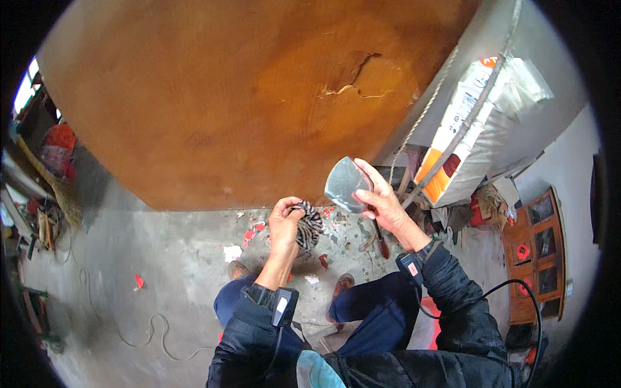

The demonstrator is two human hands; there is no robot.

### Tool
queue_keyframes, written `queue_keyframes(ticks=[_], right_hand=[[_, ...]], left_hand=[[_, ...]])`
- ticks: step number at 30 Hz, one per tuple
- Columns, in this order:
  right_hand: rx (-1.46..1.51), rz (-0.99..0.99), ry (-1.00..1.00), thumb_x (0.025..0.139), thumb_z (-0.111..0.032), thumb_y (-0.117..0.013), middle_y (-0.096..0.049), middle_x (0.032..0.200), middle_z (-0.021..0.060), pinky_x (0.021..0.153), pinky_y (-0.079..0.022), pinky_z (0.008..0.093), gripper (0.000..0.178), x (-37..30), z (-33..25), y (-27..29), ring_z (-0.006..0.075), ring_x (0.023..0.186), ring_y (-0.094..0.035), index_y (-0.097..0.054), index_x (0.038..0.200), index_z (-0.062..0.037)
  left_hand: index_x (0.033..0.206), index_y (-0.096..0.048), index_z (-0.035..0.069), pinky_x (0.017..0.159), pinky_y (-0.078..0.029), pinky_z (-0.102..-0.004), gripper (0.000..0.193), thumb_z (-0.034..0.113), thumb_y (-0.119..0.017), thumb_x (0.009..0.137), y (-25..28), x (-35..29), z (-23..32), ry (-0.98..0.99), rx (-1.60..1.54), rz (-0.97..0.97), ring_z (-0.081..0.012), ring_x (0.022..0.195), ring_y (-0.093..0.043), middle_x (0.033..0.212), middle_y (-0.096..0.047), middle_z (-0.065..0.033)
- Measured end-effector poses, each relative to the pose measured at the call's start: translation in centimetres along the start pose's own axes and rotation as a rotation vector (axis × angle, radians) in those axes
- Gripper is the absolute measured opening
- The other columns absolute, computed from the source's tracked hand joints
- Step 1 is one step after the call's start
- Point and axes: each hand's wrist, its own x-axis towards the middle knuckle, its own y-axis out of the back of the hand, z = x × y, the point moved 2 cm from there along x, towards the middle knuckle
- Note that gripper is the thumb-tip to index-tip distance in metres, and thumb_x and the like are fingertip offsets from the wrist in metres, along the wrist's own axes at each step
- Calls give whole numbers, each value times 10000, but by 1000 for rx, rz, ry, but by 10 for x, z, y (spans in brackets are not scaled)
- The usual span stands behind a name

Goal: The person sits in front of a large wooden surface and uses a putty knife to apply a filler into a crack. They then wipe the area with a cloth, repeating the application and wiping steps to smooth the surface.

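My left hand (284, 216) is closed on a bunched striped cloth (309, 227) in dark and light tones, which hangs beside the fingers. To its right, my right hand (383, 202) grips a flat grey fan-shaped piece (346, 185) with a curved outer edge and a glossy face. The thumb lies across it; its exact kind cannot be made out. Both hands are in front of the lower edge of a large brown wooden panel (213, 123), and the two held things are apart. The panel's surface is cracked and peeling at the upper right.
Red and white scraps (233, 253) lie on the concrete floor (187, 258), near a slim red-handled tool (383, 249). A large plastic-wrapped package (469, 129) stands at right behind a stick and rope. A wooden cabinet (535, 258) is farther right, a straw broom (65, 197) at left.
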Motion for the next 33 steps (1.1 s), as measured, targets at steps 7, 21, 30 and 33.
queue_keyframes(ticks=[7,21,30,33], right_hand=[[-223,-153,-204,813,-146,-610,-464,1244,22,532,-421,169,547,16,38,-21,69,850,-520,-387,1311,-104],[209,364,94,849,-205,-581,-524,842,-28,500,-362,236,378,22,27,16,75,613,-464,-450,1185,-94],[194,122,183,819,-23,-575,-525,1035,58,810,-440,259,490,31,45,-57,110,915,-518,-369,1263,-26],[157,96,185,819,-23,-580,-514,991,44,817,-433,248,466,34,52,-50,104,901,-513,-391,1246,-16]], left_hand=[[1012,-570,12,813,-423,-243,209,44,-464,834,-14,-6,18,22,-96,-149,-108,911,-541,970,-593,-35],[876,-613,44,718,-423,-213,85,51,-611,792,-10,-5,-1,162,236,-218,-75,759,-536,794,-597,6],[1159,-465,0,841,-426,-295,432,110,-646,784,-20,-13,-17,138,461,-567,-174,939,-541,1060,-556,-99],[929,-568,12,705,-415,-257,212,207,-493,895,-10,-8,-11,132,510,-355,-132,717,-541,823,-606,-44]])
